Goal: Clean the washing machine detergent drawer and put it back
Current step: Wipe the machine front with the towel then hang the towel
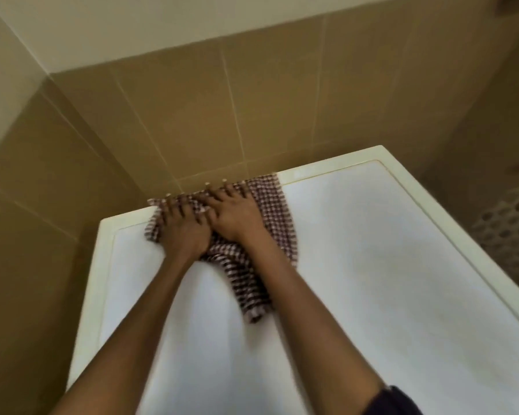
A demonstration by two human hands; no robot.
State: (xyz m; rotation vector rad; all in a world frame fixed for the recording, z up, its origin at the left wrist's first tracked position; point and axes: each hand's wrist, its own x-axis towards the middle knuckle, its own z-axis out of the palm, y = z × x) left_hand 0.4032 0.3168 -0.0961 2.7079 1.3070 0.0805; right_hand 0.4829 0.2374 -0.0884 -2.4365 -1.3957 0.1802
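A brown-and-white checked cloth (pixel 274 217) lies on the white top of the washing machine (pixel 372 265), near its far left edge by the wall. My left hand (pixel 183 229) and my right hand (pixel 237 214) both press flat on the cloth, side by side, fingers spread and pointing at the wall. One end of the cloth trails toward me between my forearms. The detergent drawer is not in view.
Tan wall tiles (pixel 222 115) rise right behind the machine and along the left side. A white perforated basket or mat (pixel 510 232) shows at the right, below the machine's edge. A dark sleeve (pixel 399 399) covers my right upper arm.
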